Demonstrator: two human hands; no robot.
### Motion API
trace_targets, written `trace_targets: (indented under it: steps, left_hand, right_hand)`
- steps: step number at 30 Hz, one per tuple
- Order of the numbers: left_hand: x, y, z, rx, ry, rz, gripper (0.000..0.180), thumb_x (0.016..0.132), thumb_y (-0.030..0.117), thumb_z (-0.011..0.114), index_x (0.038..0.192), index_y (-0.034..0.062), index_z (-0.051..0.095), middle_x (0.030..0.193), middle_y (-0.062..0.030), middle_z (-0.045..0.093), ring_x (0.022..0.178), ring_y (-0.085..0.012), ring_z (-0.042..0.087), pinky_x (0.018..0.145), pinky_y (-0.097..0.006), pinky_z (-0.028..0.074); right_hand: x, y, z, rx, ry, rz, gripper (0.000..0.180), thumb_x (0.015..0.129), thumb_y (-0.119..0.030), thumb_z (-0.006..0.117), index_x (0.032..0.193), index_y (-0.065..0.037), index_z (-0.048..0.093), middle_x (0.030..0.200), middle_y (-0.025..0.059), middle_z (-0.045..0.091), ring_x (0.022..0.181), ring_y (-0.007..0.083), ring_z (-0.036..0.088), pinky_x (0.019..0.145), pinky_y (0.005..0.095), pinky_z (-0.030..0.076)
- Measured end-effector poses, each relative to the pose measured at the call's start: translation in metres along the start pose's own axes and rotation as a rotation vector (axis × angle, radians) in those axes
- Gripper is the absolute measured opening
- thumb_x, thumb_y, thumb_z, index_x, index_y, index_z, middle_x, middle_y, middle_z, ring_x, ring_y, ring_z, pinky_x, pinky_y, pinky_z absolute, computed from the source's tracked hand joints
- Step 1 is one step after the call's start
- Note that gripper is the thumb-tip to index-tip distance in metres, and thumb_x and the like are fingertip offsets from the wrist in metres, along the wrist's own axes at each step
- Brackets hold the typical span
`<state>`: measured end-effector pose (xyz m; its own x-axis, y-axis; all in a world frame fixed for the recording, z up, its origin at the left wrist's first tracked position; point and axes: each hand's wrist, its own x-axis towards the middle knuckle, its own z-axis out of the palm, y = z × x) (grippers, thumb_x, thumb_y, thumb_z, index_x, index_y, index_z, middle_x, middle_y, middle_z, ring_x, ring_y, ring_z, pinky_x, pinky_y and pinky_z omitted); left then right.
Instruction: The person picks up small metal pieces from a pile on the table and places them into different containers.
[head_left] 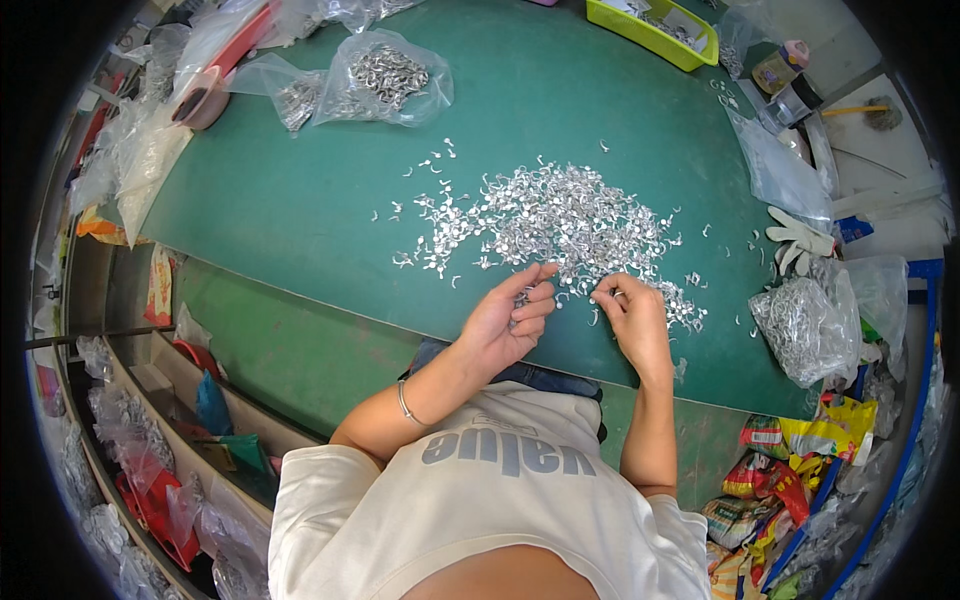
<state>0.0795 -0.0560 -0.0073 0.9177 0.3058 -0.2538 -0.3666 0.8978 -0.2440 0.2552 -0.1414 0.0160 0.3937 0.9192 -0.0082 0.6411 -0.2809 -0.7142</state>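
A wide heap of small silvery metal pieces (575, 215), many of them curved like little hooks, lies on the green tabletop (300, 215). My left hand (508, 318) is at the heap's near edge, palm turned up, its fingers curled round several of these pieces. Just to its right, my right hand (635, 315) is over the near side of the heap with thumb and fingertips pinched together. Whatever sits in that pinch is too small to make out. Loose pieces lie scattered around both hands.
Clear bags of metal pieces (385, 80) lie at the far left, and another full bag (805, 325) at the right edge near a white glove (798, 240). A yellow-green tray (655, 38) stands at the back. Jars (790, 105) are at the far right, shelves (210, 400) at lower left.
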Motion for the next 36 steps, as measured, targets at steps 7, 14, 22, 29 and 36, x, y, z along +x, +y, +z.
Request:
trace_targets:
  steps: [7,14,22,29,36]
  left_hand:
    - [-0.002,-0.013,0.023,0.052,0.247,0.164,0.027,0.088,0.004,0.043,0.114,-0.0017,0.046,0.089,-0.0080,0.050,0.076,-0.0165,0.050,0.065,-0.028,0.043]
    - [-0.001,-0.007,0.010,-0.076,0.077,0.154,0.028,0.090,0.011,0.046,0.115,-0.0032,0.047,0.105,-0.0143,0.055,0.090,-0.0228,0.056,0.081,-0.034,0.047]
    - [0.000,-0.008,0.007,0.005,0.019,0.149,0.036,0.093,0.010,0.042,0.126,-0.0028,0.039,0.133,-0.0189,0.041,0.116,-0.0258,0.047,0.093,-0.037,0.042]
    - [0.000,-0.014,0.017,0.181,0.033,0.212,0.043,0.088,0.001,0.040,0.129,-0.0071,0.034,0.140,-0.0214,0.032,0.132,-0.0302,0.031,0.110,-0.044,0.027]
    - [0.001,-0.012,0.017,0.101,-0.023,0.177,0.042,0.091,0.011,0.037,0.129,-0.0074,0.035,0.142,-0.0217,0.029,0.133,-0.0323,0.028,0.110,-0.045,0.025]
  right_hand:
    - [-0.001,-0.006,-0.011,-0.053,0.022,0.139,0.016,0.072,-0.011,0.073,0.080,-0.004,0.061,0.057,0.0114,0.052,0.051,0.0217,0.050,0.050,0.0345,0.038]
    - [-0.004,-0.004,-0.007,-0.106,0.022,0.064,0.016,0.072,-0.012,0.073,0.080,-0.004,0.061,0.055,0.0111,0.052,0.049,0.0221,0.047,0.048,0.0352,0.036]
    - [-0.004,-0.006,-0.007,0.113,0.144,0.094,0.009,0.077,-0.005,0.068,0.078,0.001,0.060,0.050,0.0001,0.041,0.047,0.0045,0.030,0.042,0.0244,0.025]
    - [-0.005,0.000,-0.007,-0.127,0.159,-0.009,0.011,0.076,-0.008,0.069,0.080,-0.002,0.061,0.054,0.0090,0.050,0.045,0.0160,0.041,0.045,0.0298,0.034]
    - [-0.004,0.006,-0.008,0.137,0.095,0.058,0.014,0.080,-0.013,0.066,0.082,-0.002,0.058,0.059,0.0060,0.052,0.048,0.0138,0.043,0.047,0.0275,0.036]
